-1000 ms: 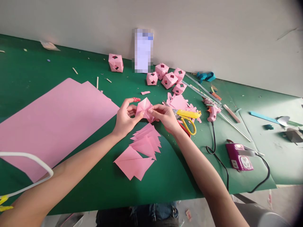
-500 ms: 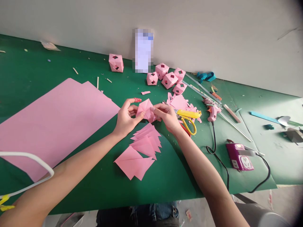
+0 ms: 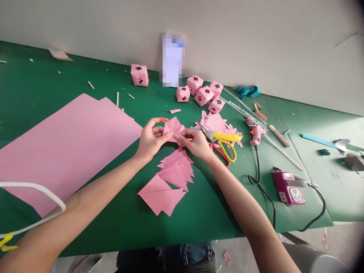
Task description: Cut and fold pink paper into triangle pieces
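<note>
Between my two hands is a piece of folded pink paper (image 3: 173,126) with creases meeting at its middle. My left hand (image 3: 150,140), with a red wrapping on one fingertip, pinches its left side. At its lower right edge my right hand (image 3: 196,142) grips with thumb and fingers, and these hide part of the paper. Just below lie several pointed pink paper pieces (image 3: 178,170) in an overlapping row, with folded pink sheets (image 3: 159,195) nearest me. Scissors with yellow and red handles (image 3: 226,149) rest right of my right hand, under a yellow cutter (image 3: 227,136).
Large pink sheets (image 3: 71,144) cover the left of the green table (image 3: 119,231). Several pink paper polyhedra (image 3: 204,96) stand at the back near a propped phone (image 3: 172,60). Pink scraps (image 3: 215,122), a corded glue gun (image 3: 256,132) and a purple power adapter (image 3: 288,188) lie right.
My right hand has shifted slightly left and down along the paper, so its thumb now presses nearer the middle. The paper has turned a little, and more of the scissors shows.
</note>
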Available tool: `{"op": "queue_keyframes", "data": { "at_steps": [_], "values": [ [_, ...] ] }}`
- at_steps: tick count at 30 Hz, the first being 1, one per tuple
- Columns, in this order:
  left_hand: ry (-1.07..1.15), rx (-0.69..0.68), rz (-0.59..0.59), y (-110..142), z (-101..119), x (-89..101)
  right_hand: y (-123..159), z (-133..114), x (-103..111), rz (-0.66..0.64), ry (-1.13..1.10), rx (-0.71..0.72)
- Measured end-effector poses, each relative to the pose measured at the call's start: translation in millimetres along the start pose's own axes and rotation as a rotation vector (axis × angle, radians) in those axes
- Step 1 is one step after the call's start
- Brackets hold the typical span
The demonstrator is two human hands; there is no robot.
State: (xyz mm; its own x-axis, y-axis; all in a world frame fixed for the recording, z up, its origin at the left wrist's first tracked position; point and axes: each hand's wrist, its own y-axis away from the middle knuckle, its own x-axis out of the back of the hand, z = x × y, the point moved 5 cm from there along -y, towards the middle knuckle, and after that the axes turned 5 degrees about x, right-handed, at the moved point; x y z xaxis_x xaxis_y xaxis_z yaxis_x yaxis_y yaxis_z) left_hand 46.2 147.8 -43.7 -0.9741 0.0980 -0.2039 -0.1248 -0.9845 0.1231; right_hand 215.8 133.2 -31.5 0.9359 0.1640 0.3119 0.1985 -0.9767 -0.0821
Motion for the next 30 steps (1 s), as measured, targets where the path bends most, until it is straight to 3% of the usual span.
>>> {"op": "queue_keyframes", "data": {
  "at_steps": [5,15,23,30],
  "values": [
    [0.046,-0.005,0.048,-4.1,0.4,4.4,3.1,0.2,-4.0,-0.091,-0.103,-0.048],
    [0.042,-0.028,0.073,-9.8,-3.8,9.6,6.8,-1.2,-5.4,-0.009,-0.032,0.030],
    [0.059,-0.021,0.018,-8.0,-1.4,4.1,6.2,1.0,-6.7,0.046,-0.039,0.032],
    [0.040,-0.043,-0.037,-4.4,-0.3,0.0,10.3,-17.6,-15.2,-0.064,0.292,0.174]
  ]
}}
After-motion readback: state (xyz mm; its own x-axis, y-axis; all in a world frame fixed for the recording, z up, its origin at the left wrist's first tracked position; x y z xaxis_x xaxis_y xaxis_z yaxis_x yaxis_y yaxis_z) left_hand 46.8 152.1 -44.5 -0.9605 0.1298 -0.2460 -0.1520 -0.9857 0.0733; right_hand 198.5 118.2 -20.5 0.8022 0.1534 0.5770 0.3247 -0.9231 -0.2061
